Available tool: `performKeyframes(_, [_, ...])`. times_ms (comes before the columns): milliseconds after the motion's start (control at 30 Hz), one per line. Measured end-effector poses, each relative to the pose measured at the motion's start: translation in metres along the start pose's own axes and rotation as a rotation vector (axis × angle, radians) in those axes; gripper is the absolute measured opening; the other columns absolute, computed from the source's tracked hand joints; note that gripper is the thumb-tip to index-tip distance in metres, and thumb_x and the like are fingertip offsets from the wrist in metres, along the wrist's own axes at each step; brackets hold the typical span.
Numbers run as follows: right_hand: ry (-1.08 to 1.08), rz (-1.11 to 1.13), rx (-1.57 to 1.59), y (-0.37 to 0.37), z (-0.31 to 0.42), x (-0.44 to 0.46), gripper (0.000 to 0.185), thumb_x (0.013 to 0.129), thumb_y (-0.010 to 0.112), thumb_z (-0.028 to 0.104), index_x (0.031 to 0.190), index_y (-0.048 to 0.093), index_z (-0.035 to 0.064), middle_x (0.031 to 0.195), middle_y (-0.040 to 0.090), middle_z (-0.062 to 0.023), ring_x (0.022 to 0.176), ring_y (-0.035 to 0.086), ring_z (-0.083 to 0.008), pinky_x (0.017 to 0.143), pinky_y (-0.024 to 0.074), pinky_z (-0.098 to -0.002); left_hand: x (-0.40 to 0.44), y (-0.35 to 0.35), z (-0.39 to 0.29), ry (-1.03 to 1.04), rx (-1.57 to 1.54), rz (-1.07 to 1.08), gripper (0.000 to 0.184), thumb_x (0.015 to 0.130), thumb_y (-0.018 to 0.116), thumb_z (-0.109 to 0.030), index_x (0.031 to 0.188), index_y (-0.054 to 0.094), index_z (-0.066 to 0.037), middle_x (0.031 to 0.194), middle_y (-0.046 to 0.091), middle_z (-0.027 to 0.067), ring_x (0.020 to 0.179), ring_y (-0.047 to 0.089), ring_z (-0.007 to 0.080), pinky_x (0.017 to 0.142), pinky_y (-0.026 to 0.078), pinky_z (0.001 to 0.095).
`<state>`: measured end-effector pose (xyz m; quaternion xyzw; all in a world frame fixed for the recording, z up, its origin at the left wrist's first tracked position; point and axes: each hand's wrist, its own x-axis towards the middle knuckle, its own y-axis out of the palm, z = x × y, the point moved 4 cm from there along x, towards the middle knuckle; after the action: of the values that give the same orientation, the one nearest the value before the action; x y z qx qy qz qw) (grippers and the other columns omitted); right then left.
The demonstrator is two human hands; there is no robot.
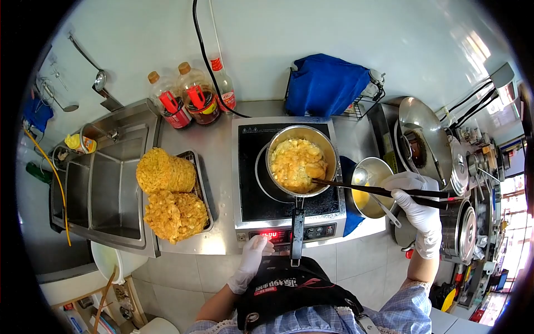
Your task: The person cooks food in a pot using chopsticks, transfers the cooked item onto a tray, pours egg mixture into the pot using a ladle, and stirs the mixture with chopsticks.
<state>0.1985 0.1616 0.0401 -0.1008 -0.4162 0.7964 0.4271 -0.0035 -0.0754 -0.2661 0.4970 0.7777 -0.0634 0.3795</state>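
My right hand [417,203], in a white glove, grips a pair of long dark chopsticks [378,189]. Their tips reach into a small steel saucepan [328,181] and touch a yellow-gold, lumpy food that looks like egg [297,164]. The saucepan stands on an induction cooker [250,211], its black handle [297,228] pointing toward me. My left hand [255,259], also gloved, is at the cooker's front panel beside the lit red display [268,234]; its fingers are curled and hold nothing visible. Near my right hand sits a steel bowl [367,164] with yellow liquid and a ladle.
Left of the cooker, golden fried-looking rounds [172,195] are piled on a rack tray [207,211]. Beyond is a steel sink [114,189]. Sauce bottles [197,100] and a blue cloth [328,83] line the wall. A wok [425,119] and pots stand at right.
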Motion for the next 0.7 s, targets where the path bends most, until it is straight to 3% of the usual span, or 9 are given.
performKeyframes(67, [-0.001,0.022,-0.035,-0.004,0.001,-0.001,0.015,0.075,0.069,0.015,0.080,0.067,0.0008,0.079,0.066,-0.0100,0.070,0.063,-0.0209,0.066,0.0496,-0.0292,-0.001,0.000,-0.001,0.000,-0.001,-0.001,0.023,0.095,0.045,-0.022,0.098,0.055,-0.002,0.082,0.061,0.0070,0.070,0.060,0.0164,0.066,0.050,0.0271])
performKeyframes(133, [0.021,-0.177,0.306,-0.014,-0.001,-0.009,0.016,0.076,0.069,0.012,0.082,0.065,-0.0027,0.081,0.066,-0.0122,0.071,0.062,-0.0199,0.068,0.0496,-0.0288,-0.002,0.000,-0.001,0.003,-0.002,-0.003,0.023,0.095,0.044,-0.022,0.097,0.055,-0.001,0.081,0.061,0.0068,0.070,0.060,0.0162,0.066,0.050,0.0268])
performKeyframes(267, [0.190,-0.302,0.235,-0.014,0.006,-0.014,0.009,0.076,0.063,0.001,0.083,0.064,-0.0048,0.079,0.065,-0.0116,0.070,0.061,-0.0174,0.070,0.0485,-0.0269,0.000,-0.004,0.006,0.010,-0.022,-0.006,0.022,0.094,0.047,-0.022,0.096,0.054,-0.001,0.081,0.061,0.0098,0.070,0.061,0.0175,0.064,0.050,0.0267])
performKeyframes(400, [0.216,-0.190,0.110,0.003,0.004,-0.007,0.012,0.075,0.067,0.007,0.084,0.066,-0.0009,0.077,0.065,-0.0094,0.067,0.060,-0.0149,0.064,0.0468,-0.0255,0.000,-0.005,0.008,0.003,-0.028,-0.004,0.024,0.094,0.047,-0.023,0.097,0.055,-0.001,0.082,0.061,0.0094,0.071,0.061,0.0171,0.065,0.049,0.0262])
performKeyframes(467, [0.192,-0.172,0.087,0.008,0.004,-0.005,0.014,0.075,0.069,0.009,0.086,0.067,0.0004,0.079,0.065,-0.0095,0.069,0.060,-0.0151,0.066,0.0469,-0.0255,-0.001,-0.005,0.007,-0.001,-0.021,-0.005,0.025,0.094,0.046,-0.024,0.098,0.055,-0.001,0.082,0.061,0.0091,0.071,0.061,0.0168,0.065,0.049,0.0261])
performKeyframes(533, [0.153,-0.147,0.164,0.013,0.009,-0.002,0.012,0.075,0.063,0.001,0.087,0.065,-0.0033,0.080,0.065,-0.0090,0.072,0.059,-0.0157,0.070,0.0463,-0.0257,-0.003,-0.005,0.006,0.011,-0.032,-0.012,0.026,0.094,0.047,-0.025,0.099,0.056,-0.001,0.082,0.061,0.0086,0.070,0.060,0.0164,0.065,0.050,0.0260])
performKeyframes(700, [0.117,-0.135,0.189,0.012,0.011,0.001,0.013,0.076,0.065,0.004,0.088,0.065,-0.0029,0.082,0.065,-0.0099,0.073,0.060,-0.0170,0.072,0.0467,-0.0269,-0.004,-0.010,0.009,-0.003,-0.039,-0.016,0.026,0.094,0.048,-0.026,0.098,0.058,-0.002,0.082,0.061,0.0080,0.070,0.061,0.0161,0.065,0.050,0.0261])
